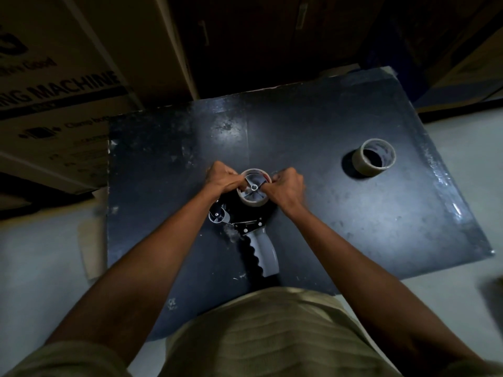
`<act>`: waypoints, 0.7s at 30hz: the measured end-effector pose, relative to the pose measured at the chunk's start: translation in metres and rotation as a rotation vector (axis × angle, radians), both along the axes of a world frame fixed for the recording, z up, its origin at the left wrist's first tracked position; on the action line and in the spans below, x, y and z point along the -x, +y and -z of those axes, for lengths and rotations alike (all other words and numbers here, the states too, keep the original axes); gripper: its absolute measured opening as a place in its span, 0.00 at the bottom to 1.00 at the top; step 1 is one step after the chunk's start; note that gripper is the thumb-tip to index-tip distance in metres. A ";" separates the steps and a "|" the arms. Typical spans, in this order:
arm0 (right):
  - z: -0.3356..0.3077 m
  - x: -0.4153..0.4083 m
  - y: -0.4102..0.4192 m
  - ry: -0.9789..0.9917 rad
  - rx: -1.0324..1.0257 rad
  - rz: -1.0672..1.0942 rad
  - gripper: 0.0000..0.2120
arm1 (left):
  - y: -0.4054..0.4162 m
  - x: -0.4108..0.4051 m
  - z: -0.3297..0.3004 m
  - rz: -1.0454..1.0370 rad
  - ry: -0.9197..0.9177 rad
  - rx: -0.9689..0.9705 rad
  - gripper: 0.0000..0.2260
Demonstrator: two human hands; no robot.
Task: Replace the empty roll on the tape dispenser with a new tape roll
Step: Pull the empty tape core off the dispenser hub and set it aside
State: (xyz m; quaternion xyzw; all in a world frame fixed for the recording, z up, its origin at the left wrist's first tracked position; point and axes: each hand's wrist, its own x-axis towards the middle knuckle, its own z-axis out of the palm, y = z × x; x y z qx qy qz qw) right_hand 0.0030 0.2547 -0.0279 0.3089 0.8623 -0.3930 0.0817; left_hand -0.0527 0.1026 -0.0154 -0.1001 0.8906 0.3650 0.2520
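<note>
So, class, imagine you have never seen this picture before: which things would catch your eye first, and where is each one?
First, the two hands meeting at the middle of the dark table: the left hand and right hand grip a roll seated on the tape dispenser, whose grey handle points back toward the person. Next, a second tape roll stands alone toward the table's right side. Big cardboard boxes loom at the upper left.
</note>
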 end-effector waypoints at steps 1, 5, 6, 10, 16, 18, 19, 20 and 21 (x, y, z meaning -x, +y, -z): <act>-0.001 -0.002 0.001 -0.015 0.005 -0.021 0.16 | -0.002 -0.001 0.001 0.018 -0.005 -0.029 0.11; -0.004 -0.007 0.009 -0.013 0.092 -0.118 0.08 | -0.018 -0.005 -0.002 0.175 -0.089 -0.248 0.31; -0.003 -0.008 0.011 -0.001 0.137 -0.125 0.07 | -0.025 -0.005 -0.002 0.224 -0.098 -0.298 0.38; -0.004 -0.016 0.011 0.050 0.325 -0.183 0.37 | -0.041 -0.005 0.010 0.446 0.012 -0.131 0.50; -0.004 -0.028 -0.001 0.177 0.133 -0.358 0.44 | -0.029 -0.016 0.016 0.459 0.176 -0.040 0.25; -0.001 -0.030 -0.005 0.222 0.092 -0.345 0.43 | -0.026 -0.019 0.018 0.440 0.239 -0.023 0.21; 0.001 -0.032 -0.007 0.243 0.080 -0.338 0.43 | -0.025 -0.020 0.020 0.434 0.252 -0.012 0.19; 0.002 -0.032 -0.009 0.259 0.072 -0.331 0.42 | -0.025 -0.021 0.021 0.426 0.263 0.004 0.17; 0.001 -0.033 -0.010 0.268 0.064 -0.318 0.40 | -0.024 -0.022 0.022 0.414 0.267 0.018 0.15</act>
